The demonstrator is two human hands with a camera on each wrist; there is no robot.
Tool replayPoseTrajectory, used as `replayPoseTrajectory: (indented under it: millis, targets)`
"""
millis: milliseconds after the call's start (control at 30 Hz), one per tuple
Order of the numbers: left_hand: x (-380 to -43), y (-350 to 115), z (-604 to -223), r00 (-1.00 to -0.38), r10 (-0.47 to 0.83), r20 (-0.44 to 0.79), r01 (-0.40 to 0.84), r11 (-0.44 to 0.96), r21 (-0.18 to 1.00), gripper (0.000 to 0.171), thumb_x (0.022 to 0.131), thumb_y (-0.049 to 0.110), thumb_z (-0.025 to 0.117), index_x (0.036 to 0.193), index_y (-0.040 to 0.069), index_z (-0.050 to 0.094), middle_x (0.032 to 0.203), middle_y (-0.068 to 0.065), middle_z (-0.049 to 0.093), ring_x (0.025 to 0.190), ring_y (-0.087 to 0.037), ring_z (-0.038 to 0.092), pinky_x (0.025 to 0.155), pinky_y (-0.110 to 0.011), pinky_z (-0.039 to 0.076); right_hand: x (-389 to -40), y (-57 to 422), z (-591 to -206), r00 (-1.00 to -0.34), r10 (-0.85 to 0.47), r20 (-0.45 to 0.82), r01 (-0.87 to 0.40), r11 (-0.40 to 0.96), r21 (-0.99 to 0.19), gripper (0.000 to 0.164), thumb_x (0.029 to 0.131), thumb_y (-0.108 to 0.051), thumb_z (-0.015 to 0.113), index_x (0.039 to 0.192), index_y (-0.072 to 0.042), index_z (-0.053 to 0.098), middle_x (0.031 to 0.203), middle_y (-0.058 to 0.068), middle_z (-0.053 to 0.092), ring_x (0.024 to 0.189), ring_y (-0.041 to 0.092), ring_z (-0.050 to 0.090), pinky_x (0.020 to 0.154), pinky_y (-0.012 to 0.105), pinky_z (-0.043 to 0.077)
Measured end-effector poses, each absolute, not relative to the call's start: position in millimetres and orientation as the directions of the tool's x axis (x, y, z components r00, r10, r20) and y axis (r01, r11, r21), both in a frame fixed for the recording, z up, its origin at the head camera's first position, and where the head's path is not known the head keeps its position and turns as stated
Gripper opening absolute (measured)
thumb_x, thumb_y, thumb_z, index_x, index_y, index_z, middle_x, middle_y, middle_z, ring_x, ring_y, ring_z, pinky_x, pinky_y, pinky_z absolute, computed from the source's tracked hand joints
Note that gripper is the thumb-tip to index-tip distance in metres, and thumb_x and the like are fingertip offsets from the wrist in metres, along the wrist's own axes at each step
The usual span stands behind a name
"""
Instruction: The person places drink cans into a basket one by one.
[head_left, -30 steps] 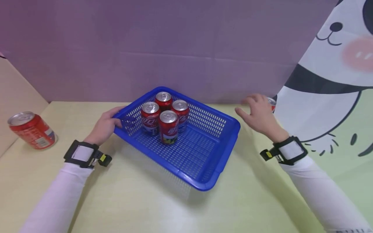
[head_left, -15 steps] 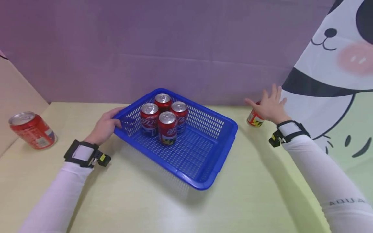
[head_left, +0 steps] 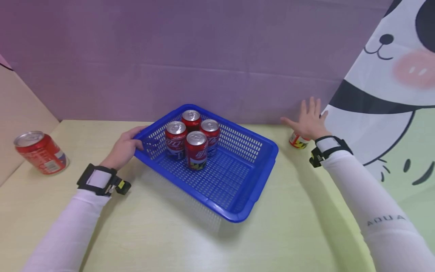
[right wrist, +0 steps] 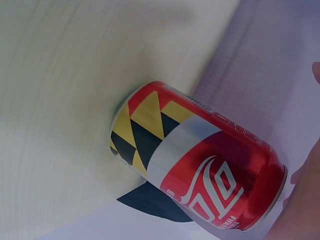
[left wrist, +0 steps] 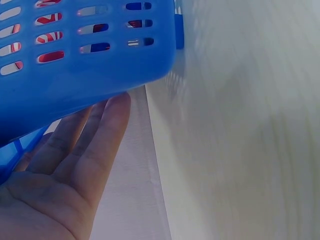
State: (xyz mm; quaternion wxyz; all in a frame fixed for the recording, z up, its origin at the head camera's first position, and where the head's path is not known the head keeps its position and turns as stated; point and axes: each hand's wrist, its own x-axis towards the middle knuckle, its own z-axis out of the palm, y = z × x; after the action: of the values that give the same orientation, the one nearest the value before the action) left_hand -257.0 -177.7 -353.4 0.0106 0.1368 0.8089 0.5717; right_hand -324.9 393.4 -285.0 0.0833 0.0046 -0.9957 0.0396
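A blue plastic basket sits at an angle in the middle of the table, with several red soda cans standing upright in its left part. At the basket's left corner my left hand grips the rim, thumb on top and fingers underneath. Seen from the left wrist, the fingers reach up under the basket's edge. My right hand has its fingers spread above another red can by the back wall. That can shows whole in the right wrist view, the hand close to its top.
One more red can stands on the far left of the table. A purple sheet rises along the back edge, and a panda-print sheet hangs at the right.
My right hand has lifted and spread its fingers beside the back wall, and the lower part of the can there has come into sight. The left hand keeps its grip on the basket.
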Motion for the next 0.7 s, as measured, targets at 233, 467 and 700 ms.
replayPoseTrajectory:
  millis: [233, 467, 700]
  targets:
    - [-255.9, -177.1, -352.3, -0.964, 0.236, 0.121, 0.192, 0.302, 0.934, 0.068, 0.083, -0.01, 0.041, 0.151, 0.0, 0.035, 0.14, -0.03, 0.045, 0.122, -0.041, 0.045, 0.102, -0.054, 0.032, -330.7, 397.9, -285.7, -0.992, 0.03, 0.12, 0.018, 0.995, -0.097, 0.118, 0.084, -0.082, 0.036, 0.152, 0.003, -0.011, 0.154, 0.029, -0.025, 0.137, 0.042, -0.031, 0.096, 0.075, -0.015]
    - [-257.4, -177.0, -353.2, -0.963, 0.238, 0.123, 0.192, 0.292, 0.937, 0.069, 0.083, -0.01, 0.041, 0.151, 0.0, 0.034, 0.14, -0.031, 0.044, 0.122, -0.04, 0.044, 0.101, -0.051, 0.033, -331.9, 401.7, -291.2, -0.993, 0.061, 0.105, 0.048, 0.991, -0.124, 0.121, 0.082, -0.083, 0.039, 0.153, 0.002, -0.009, 0.154, 0.033, -0.018, 0.138, 0.047, -0.025, 0.094, 0.078, -0.012]
    - [-258.0, -178.4, -354.1, -0.966, 0.225, 0.128, 0.198, 0.321, 0.926, 0.07, 0.082, -0.01, 0.043, 0.151, 0.001, 0.036, 0.138, -0.03, 0.046, 0.119, -0.038, 0.047, 0.097, -0.043, 0.037, -333.7, 399.7, -291.3, -0.992, 0.121, 0.04, 0.112, 0.976, -0.184, 0.129, 0.073, -0.07, 0.071, 0.156, -0.003, -0.002, 0.154, 0.035, -0.017, 0.137, 0.055, -0.018, 0.088, 0.086, 0.004]
